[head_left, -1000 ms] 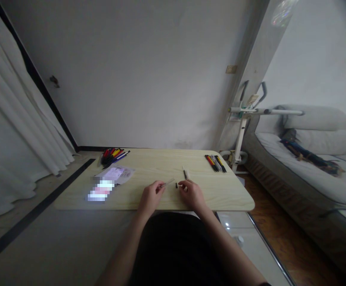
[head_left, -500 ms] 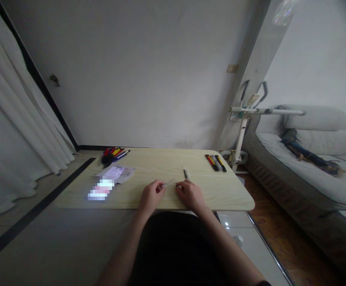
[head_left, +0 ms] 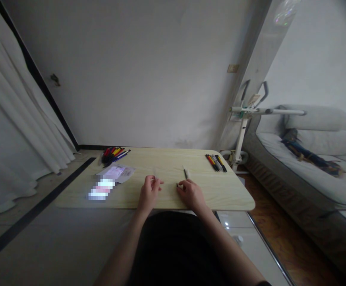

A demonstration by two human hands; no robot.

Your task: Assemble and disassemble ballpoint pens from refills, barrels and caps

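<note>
My left hand is raised a little over the near middle of the table, its fingers pinched on a thin, pale, see-through stick that looks like part of a pen. The stick is faint and partly hidden by the fingers. To its right, my right hand rests low at the table with thumb and forefinger closed on a small dark piece, too small to name. Just beyond the right fingertips lie a slim black pen part and a whitish piece.
The pale wooden table bears a pile of coloured pens at far left and a row of pens at far right. A printed packet and a bright blurred-out screen lie at left. Exercise equipment stands beyond the right corner.
My left hand has moved slightly left and turned, so the thin stick that pointed right toward my right hand now points upward. My right hand has stayed nearly still.
</note>
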